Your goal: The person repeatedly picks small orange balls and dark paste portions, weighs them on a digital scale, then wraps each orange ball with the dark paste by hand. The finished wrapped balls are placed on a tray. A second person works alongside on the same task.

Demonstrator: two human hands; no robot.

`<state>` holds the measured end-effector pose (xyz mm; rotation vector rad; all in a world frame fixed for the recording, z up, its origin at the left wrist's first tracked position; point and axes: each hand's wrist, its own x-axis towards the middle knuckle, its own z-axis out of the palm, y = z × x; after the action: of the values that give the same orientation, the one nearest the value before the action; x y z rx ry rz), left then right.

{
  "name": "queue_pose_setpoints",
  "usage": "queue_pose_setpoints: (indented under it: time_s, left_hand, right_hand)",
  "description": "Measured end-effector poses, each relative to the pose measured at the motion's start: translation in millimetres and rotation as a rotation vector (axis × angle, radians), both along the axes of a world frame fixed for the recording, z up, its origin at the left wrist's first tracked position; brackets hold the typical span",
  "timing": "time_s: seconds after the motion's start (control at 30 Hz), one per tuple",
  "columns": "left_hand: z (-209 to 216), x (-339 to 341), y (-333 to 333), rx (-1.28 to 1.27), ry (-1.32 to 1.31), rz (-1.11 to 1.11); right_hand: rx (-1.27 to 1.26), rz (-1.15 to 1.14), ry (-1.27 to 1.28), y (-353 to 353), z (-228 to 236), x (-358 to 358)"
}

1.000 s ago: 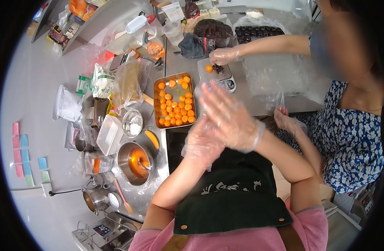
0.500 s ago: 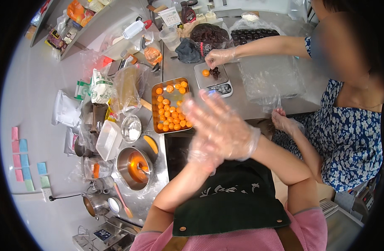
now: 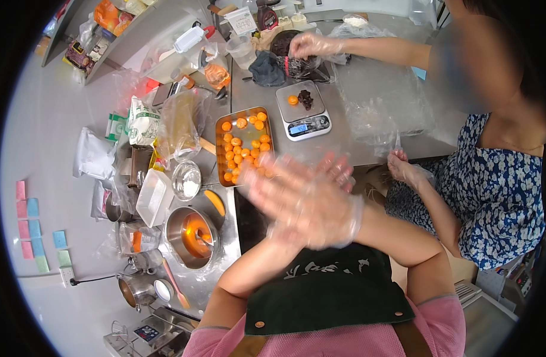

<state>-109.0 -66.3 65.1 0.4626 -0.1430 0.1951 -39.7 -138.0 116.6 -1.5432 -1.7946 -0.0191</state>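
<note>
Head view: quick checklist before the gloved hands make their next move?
1. Gloves on: right hand and left hand wear clear plastic gloves: ok.
2. What is between the palms: pressed together, blurred: cannot tell.
3. Tray of orange balls in front of the hands, stocked: ok.
4. Scale free: not ok, an orange ball and a dark lump lie on it.
5. Co-worker's hand apart from the wearer's hands, at the dark bag behind the scale: ok.
</note>
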Motion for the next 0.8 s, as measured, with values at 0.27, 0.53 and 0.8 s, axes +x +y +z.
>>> queue_pose_setpoints:
  time_s: [0.27,0.53,0.8]
  left_hand:
    - [-26.4,-11.8,1.7,-0.048,0.122,0.014]
    - [-23.1,-15.2,12.2,0.013,-0.006,0.022]
    - [30.1,-36.0,38.7,-0.431,0.434,0.028]
  right_hand:
    - [-0.092,-0.207,-0.040,8.6,-6.3,-26.4]
    - [-0.026,0.005,-0.023,15.3,-5.9,-27.9]
    - [0.180,-0.265,0.578,7.2,-9.4,7.2]
